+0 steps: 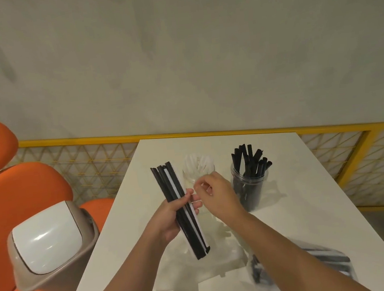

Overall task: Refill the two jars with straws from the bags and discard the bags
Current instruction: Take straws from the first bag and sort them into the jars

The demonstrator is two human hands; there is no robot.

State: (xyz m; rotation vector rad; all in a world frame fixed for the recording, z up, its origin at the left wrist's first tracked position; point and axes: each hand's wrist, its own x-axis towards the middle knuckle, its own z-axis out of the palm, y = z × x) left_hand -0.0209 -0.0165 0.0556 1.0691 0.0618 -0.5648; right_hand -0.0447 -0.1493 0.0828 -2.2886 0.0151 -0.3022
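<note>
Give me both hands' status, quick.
Left hand: closed around a bundle of black and white straws.
Right hand: fingers pinched at the bundle's edge; whether it grips anything cannot be told.

Black straws bundle held tilted, white-straw jar, black-straw jar upright, bags flat

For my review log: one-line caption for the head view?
Left hand grips mixed black-and-white straws; right hand picks at them before two jars.

Single head-worn wide-angle view, looking forward and down over a white table at close range. Both forearms enter from the lower frame; wall fills the upper half.
</note>
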